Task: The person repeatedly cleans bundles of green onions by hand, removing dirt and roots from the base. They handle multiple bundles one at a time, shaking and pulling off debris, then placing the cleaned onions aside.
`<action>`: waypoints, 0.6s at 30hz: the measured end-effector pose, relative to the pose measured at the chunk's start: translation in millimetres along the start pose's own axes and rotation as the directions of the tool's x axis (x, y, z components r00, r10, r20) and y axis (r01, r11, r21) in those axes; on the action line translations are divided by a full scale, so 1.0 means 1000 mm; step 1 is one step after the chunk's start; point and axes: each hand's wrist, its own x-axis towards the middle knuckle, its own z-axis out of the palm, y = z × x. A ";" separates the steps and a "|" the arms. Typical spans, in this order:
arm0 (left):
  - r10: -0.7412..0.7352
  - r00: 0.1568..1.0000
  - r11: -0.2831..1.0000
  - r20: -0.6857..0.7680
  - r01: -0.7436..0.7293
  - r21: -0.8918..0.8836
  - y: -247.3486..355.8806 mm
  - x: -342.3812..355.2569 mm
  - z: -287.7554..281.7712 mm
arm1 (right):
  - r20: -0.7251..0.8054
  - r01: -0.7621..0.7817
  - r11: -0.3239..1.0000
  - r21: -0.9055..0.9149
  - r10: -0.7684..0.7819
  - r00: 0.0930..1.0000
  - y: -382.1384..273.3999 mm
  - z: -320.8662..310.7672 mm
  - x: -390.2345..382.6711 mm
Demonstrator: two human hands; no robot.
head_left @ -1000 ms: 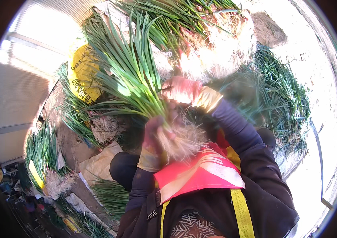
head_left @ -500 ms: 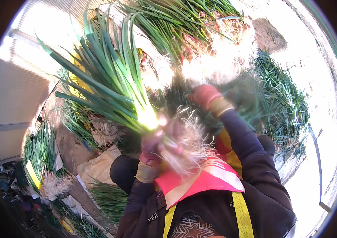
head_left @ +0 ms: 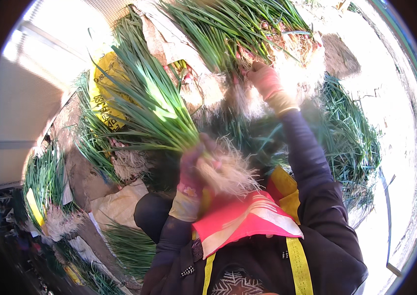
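Note:
My left hand (head_left: pixel 192 169), in a pinkish-purple glove with a flowered back, grips a bundle of green onions (head_left: pixel 166 115). Its long leaves point up-left and its pale, stringy roots (head_left: pixel 233 164) hang toward my red apron (head_left: pixel 245 216). My right hand (head_left: pixel 265 86), in a pink glove with a cream cuff, reaches up to a large pile of green onions (head_left: pixel 218 29), its fingers closed on stems near the pink bulbs and white roots.
A yellow printed bag (head_left: pixel 108 103) lies among bunches at left; more bunches (head_left: pixel 43 182) rest lower left. A brown paper sheet (head_left: pixel 115 201) is beside my dark left knee. Loose dark-green leaves (head_left: pixel 351 142) are heaped at right. A pale panel (head_left: pixel 16 113) borders the left side.
My right hand left the bundle in my left hand and moved up to the upper pile, closing on stems there. My left hand still holds its bundle.

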 end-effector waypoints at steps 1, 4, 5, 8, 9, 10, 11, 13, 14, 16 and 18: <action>0.010 1.000 1.000 0.015 -0.010 0.017 0.000 0.000 0.001 | -0.055 0.006 0.998 0.060 -0.002 0.998 0.001 0.001 -0.001; -0.031 0.999 0.999 0.017 0.031 -0.017 0.001 0.001 0.006 | -0.137 0.073 0.994 -0.078 -0.083 0.987 -0.007 0.007 0.007; -0.043 0.999 0.998 0.019 0.044 -0.034 0.001 0.001 0.007 | 0.016 0.065 0.989 -0.130 -0.063 0.998 -0.011 0.009 0.009; -0.019 1.000 1.000 0.020 0.019 0.017 0.001 0.001 0.006 | 0.103 0.136 0.981 -0.140 -0.122 0.987 -0.021 0.003 0.008; -0.036 0.999 0.999 -0.005 0.036 0.019 0.000 0.001 0.004 | 0.159 0.173 0.983 -0.068 -0.161 0.974 -0.018 -0.004 0.003; -0.021 1.000 1.000 0.006 0.021 0.011 0.000 0.003 0.003 | 0.179 0.091 0.948 0.304 -0.150 0.972 -0.016 -0.010 -0.003; -0.013 1.000 1.000 0.016 0.013 0.002 -0.002 0.004 0.001 | 0.204 -0.019 0.777 0.629 -0.142 0.969 -0.009 -0.018 -0.012; -0.017 0.999 0.999 0.049 0.019 -0.050 -0.004 0.007 -0.002 | 0.229 -0.153 0.325 0.933 -0.209 0.951 0.005 -0.029 -0.031; -0.018 0.997 0.996 0.074 0.024 -0.091 -0.005 0.008 -0.002 | 0.231 0.020 0.650 0.760 -0.299 0.926 0.009 -0.029 -0.037; 0.010 0.999 1.000 0.050 -0.010 0.019 -0.006 0.009 -0.001 | 0.270 0.309 0.949 0.059 -0.313 0.911 0.006 -0.017 -0.048; -0.093 0.978 0.952 0.185 0.142 -0.271 -0.005 0.009 0.002 | 0.314 0.174 0.921 0.348 -0.290 0.904 0.005 -0.006 -0.070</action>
